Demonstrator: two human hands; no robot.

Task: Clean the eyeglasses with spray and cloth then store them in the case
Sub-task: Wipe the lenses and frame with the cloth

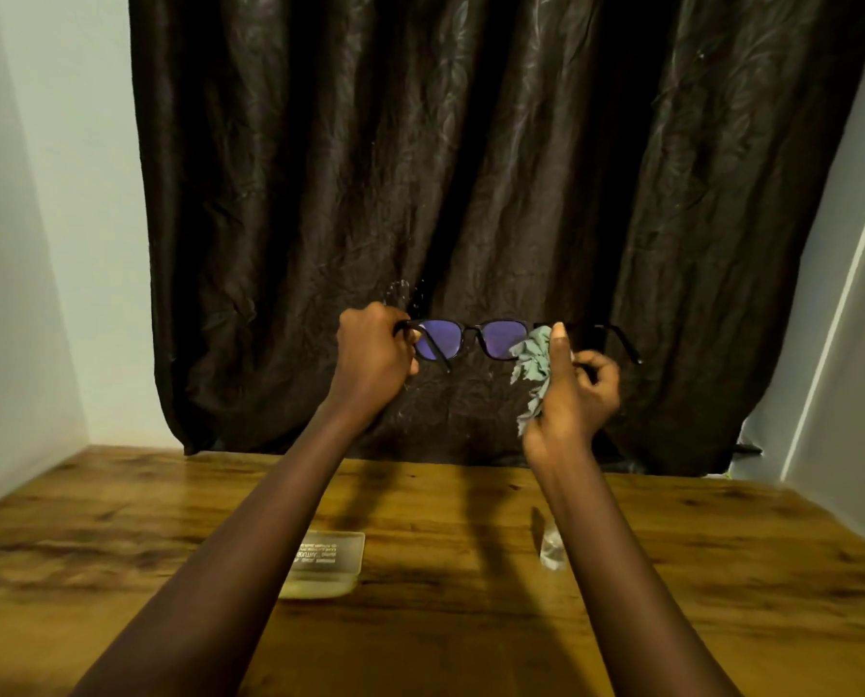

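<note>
I hold black-framed eyeglasses [470, 337] with purple-tinted lenses up in the air in front of the dark curtain, temples unfolded. My left hand [372, 352] grips the frame's left end. My right hand [571, 389] pinches a crumpled grey-green cloth [533, 369] against the outer edge of the right lens. Down on the wooden table lies a clear plastic case [327, 563] with printed text on its lid, partly hidden by my left forearm. A small clear spray bottle [551, 545] stands on the table beside my right forearm.
The wooden table [445, 621] fills the lower view. A dark brown curtain [470, 168] hangs behind it, with white walls on both sides.
</note>
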